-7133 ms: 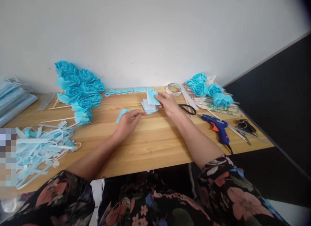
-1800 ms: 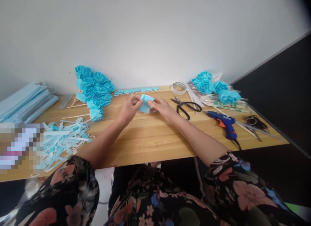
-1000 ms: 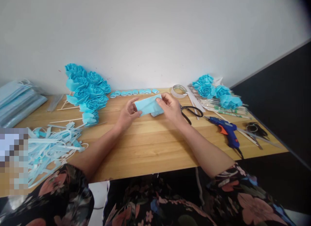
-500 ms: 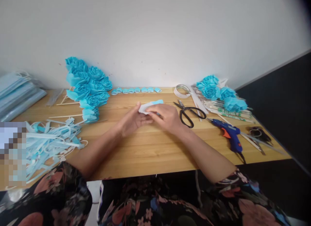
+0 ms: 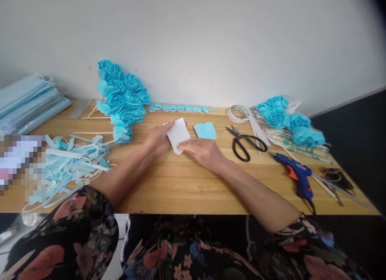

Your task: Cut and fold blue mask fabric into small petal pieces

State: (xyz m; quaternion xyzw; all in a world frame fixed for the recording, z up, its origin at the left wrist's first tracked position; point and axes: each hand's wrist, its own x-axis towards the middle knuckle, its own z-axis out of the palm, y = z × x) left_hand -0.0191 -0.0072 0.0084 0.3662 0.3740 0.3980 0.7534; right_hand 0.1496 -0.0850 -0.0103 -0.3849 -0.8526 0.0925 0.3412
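A white square of soft, thin fabric [image 5: 178,132] is stretched between my two hands above the table's middle. My left hand [image 5: 159,138] grips its left edge, thumb on top. At the lower right corner, the fingers of my right hand [image 5: 203,152] pinch it. Just behind my right hand lies a small stack of light blue squares [image 5: 206,130]. Along the wall runs a row of small folded blue pieces [image 5: 180,107]. To the right rest black-handled scissors [image 5: 241,141] with the blades partly apart.
Blue fabric roses on sticks [image 5: 123,97] lie at back left, more roses [image 5: 276,111] at right. Cut mask strips [image 5: 75,163] and stacked masks [image 5: 33,99] fill the left. A tape roll [image 5: 238,113] and blue glue gun [image 5: 297,173] are on the right.
The white piece has tilted up and now shows its broad face. My right hand has lowered slightly, uncovering the blue stack. The whole view has shifted, with most table items appearing farther right.
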